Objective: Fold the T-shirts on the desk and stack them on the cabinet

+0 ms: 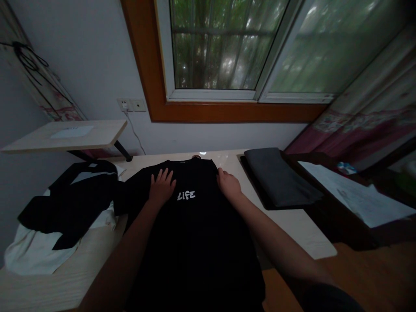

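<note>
A black T-shirt (pixel 198 242) lies spread out on the pale wooden table (pixel 97 255), its collar towards the wall and white lettering across the chest. My left hand (pixel 161 187) rests flat on the upper left of the shirt, fingers spread. At the shirt's upper right edge, my right hand (pixel 229 183) has its fingers curled and closed on the black fabric. The right sleeve is not visible spread out; the left sleeve extends over the table. The shirt's lower end runs down past the table's front edge, near my body.
To the left lie a black garment (pixel 81 208) and a white garment (pixel 30 255) under a small raised shelf (pixel 107 130). Dark grey folded cloth (pixel 279 177) sits at the right. Beyond it, paper (pixel 360 195) lies on a dark surface. A cable hangs from the wall socket (pixel 131 105).
</note>
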Action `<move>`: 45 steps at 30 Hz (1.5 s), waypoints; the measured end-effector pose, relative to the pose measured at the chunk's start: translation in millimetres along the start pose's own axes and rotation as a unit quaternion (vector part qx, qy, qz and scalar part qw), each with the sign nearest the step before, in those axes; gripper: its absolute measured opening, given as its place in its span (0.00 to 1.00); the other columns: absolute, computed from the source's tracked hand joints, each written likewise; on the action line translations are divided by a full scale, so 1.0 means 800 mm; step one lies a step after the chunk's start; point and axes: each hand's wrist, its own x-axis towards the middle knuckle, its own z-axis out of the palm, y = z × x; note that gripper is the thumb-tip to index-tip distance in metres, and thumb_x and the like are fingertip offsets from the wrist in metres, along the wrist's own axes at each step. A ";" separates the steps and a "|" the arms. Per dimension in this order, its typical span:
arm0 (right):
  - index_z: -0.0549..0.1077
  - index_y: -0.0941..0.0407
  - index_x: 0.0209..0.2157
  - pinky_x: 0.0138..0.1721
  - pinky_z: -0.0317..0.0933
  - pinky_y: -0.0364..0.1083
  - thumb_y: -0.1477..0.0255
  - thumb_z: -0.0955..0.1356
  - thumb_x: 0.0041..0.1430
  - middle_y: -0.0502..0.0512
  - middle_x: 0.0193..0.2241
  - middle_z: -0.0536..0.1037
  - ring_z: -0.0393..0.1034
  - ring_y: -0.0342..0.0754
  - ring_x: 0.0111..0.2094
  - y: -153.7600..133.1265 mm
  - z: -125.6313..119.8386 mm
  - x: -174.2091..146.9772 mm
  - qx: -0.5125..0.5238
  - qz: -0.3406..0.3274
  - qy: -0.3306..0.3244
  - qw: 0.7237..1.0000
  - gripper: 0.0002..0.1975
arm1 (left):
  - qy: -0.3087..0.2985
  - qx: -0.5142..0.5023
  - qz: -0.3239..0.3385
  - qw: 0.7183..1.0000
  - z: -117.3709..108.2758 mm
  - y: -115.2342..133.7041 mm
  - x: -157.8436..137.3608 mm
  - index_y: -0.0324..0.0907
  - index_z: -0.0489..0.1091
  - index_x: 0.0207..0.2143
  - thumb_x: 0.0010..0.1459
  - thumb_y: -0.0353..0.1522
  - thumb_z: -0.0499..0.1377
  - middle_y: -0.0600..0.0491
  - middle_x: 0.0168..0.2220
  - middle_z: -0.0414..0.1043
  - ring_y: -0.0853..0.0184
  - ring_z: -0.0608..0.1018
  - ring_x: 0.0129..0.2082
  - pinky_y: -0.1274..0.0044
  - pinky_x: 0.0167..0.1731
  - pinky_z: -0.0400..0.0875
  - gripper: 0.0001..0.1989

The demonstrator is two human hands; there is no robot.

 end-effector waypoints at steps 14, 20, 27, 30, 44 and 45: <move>0.63 0.57 0.57 0.39 0.66 0.48 0.64 0.54 0.75 0.65 0.41 0.80 0.78 0.56 0.39 0.029 0.006 0.021 -0.040 -0.006 -0.016 0.999 0.18 | -0.006 0.047 -0.001 0.999 0.004 0.007 0.008 0.43 0.61 0.67 0.70 0.42 0.45 0.47 0.71 0.54 0.55 0.56 0.71 0.53 0.68 0.47 0.27; 0.67 0.59 0.57 0.49 0.64 0.52 0.67 0.56 0.73 0.70 0.52 0.74 0.69 0.60 0.52 0.031 0.008 0.031 -0.036 -0.044 0.069 0.996 0.19 | 0.011 0.047 -0.016 0.999 0.011 0.001 0.021 0.39 0.61 0.67 0.69 0.41 0.46 0.43 0.70 0.55 0.56 0.57 0.71 0.58 0.68 0.50 0.28; 0.62 0.68 0.66 0.68 0.48 0.54 0.65 0.57 0.72 0.70 0.69 0.58 0.52 0.58 0.69 -0.018 0.044 0.063 0.074 -0.101 0.074 0.989 0.28 | -0.013 0.058 -0.032 0.998 0.017 -0.009 0.035 0.34 0.58 0.68 0.70 0.44 0.43 0.41 0.71 0.52 0.55 0.55 0.72 0.59 0.69 0.48 0.32; 0.60 0.70 0.67 0.70 0.44 0.55 0.65 0.56 0.72 0.70 0.70 0.55 0.49 0.58 0.71 -0.033 0.059 0.076 0.091 -0.087 0.064 0.990 0.30 | -0.020 0.064 -0.032 0.997 0.016 -0.012 0.043 0.35 0.57 0.69 0.70 0.45 0.42 0.41 0.72 0.50 0.56 0.54 0.72 0.59 0.69 0.47 0.33; 0.58 0.67 0.68 0.71 0.39 0.54 0.59 0.53 0.73 0.67 0.71 0.52 0.45 0.55 0.72 -0.034 0.061 0.076 0.104 -0.073 0.055 0.990 0.33 | -0.002 0.056 -0.032 0.998 0.020 -0.020 0.066 0.38 0.59 0.68 0.70 0.43 0.44 0.43 0.71 0.52 0.56 0.56 0.71 0.59 0.69 0.49 0.30; 0.59 0.67 0.68 0.71 0.39 0.54 0.59 0.53 0.73 0.67 0.71 0.53 0.45 0.55 0.72 -0.034 0.061 0.076 0.105 -0.075 0.056 0.990 0.33 | -0.001 0.053 -0.022 0.998 0.020 -0.022 0.065 0.38 0.59 0.68 0.70 0.42 0.44 0.43 0.71 0.53 0.56 0.56 0.71 0.59 0.69 0.49 0.30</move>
